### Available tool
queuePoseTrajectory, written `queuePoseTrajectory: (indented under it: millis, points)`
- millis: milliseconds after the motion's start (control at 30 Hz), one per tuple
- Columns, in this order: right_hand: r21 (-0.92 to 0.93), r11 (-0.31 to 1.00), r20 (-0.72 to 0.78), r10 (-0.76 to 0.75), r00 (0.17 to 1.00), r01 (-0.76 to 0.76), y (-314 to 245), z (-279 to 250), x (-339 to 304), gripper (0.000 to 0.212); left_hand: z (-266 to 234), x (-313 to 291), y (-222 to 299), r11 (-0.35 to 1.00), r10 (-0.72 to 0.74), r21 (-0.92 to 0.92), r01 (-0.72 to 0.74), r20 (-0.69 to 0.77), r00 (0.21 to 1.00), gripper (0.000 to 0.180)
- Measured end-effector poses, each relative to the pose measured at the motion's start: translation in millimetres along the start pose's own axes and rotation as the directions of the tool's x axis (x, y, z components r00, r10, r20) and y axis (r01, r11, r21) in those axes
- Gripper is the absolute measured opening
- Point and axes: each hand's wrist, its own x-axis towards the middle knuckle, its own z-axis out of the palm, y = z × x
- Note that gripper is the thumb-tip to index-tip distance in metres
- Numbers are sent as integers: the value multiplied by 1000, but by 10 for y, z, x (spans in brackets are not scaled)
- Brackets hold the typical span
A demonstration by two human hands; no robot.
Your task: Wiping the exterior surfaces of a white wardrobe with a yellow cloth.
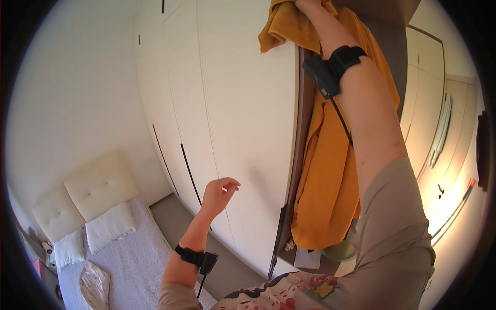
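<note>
A long mustard-yellow garment [325,196] hangs down along the brown edge panel of the wardrobe, with its upper part bunched and folded over at the top of the view. My right hand [308,4] reaches up to that top part with its fingers closed on the fabric; the picture's upper edge cuts off part of the hand. My right forearm crosses in front of the garment. Lower down, in front of the pale wardrobe doors, my left hand [219,195] is raised with loosely curled fingers, thumb and fingertips slightly apart. Nothing shows in it.
Tall cream wardrobe doors [243,103] with dark handle strips stand ahead. A bed [137,258] with pillows and a padded headboard is at the lower left. Below the garment sit a glass bowl-like item [341,249] and a white box [307,259]. Clothing hangs at the far right.
</note>
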Motion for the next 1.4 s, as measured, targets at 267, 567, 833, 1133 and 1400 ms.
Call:
queuePoseTrajectory:
  millis: [267, 567, 833, 1133, 1400]
  points:
    - [150, 988, 51, -42, 998, 34, 366, -149, -1608, 52, 294, 117, 147, 999, 47, -1, -47, -84, 995, 17]
    - [732, 415, 408, 368, 836, -540, 389, -496, -4384, 45, 768, -49, 272, 989, 13, -140, -41, -197, 980, 18]
    - [678, 115, 651, 365, 666, -726, 361, -828, -5529, 42, 955, -272, 352, 994, 66, -61, -94, -358, 931, 23]
    - [603, 634, 495, 179, 850, -485, 914, -132, -3691, 41, 1087, -450, 288, 978, -166, -174, 117, -304, 938, 22]
    - [608, 422, 633, 253, 731, -673, 1198, -65, -4788, 40, 1195, -791, 45, 963, -266, -99, 249, -253, 930, 20]
